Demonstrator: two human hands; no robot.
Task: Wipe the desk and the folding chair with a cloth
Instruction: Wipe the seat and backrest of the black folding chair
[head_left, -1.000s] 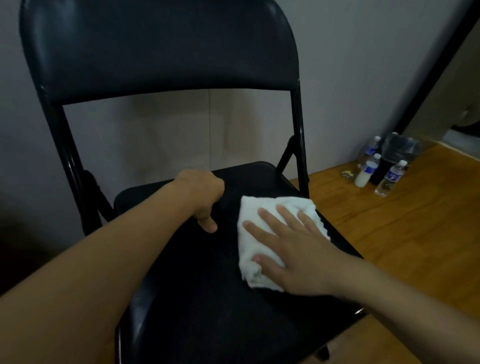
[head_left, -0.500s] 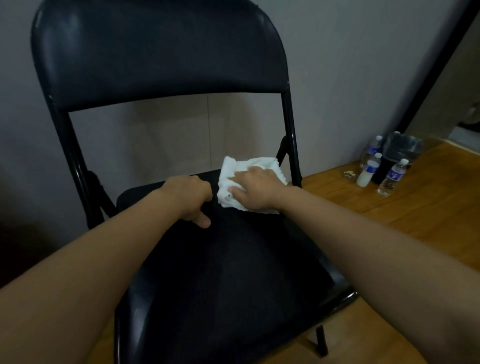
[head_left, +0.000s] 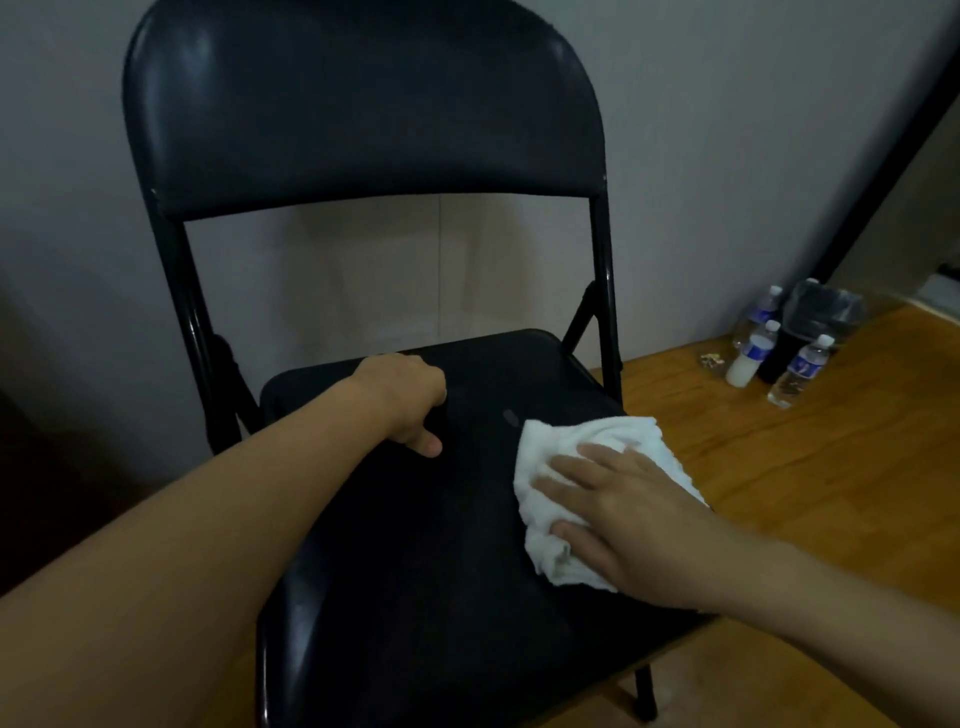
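Observation:
A black folding chair (head_left: 363, 104) stands open in front of me, its padded seat (head_left: 441, 571) filling the lower middle. A crumpled white cloth (head_left: 587, 441) lies on the seat's right side. My right hand (head_left: 634, 509) presses flat on the cloth, fingers spread and straight. My left hand (head_left: 405, 400) rests as a fist on the back part of the seat, fingers curled under, thumb tip showing, holding nothing visible. The desk is out of view.
A wooden floor (head_left: 831, 467) stretches to the right of the chair. Several plastic bottles (head_left: 800, 369) and a dark container stand by the wall at the right. A grey wall (head_left: 727, 156) rises close behind the chair.
My right hand has slid the cloth from the back of the seat toward the front right. My left hand has stayed in place.

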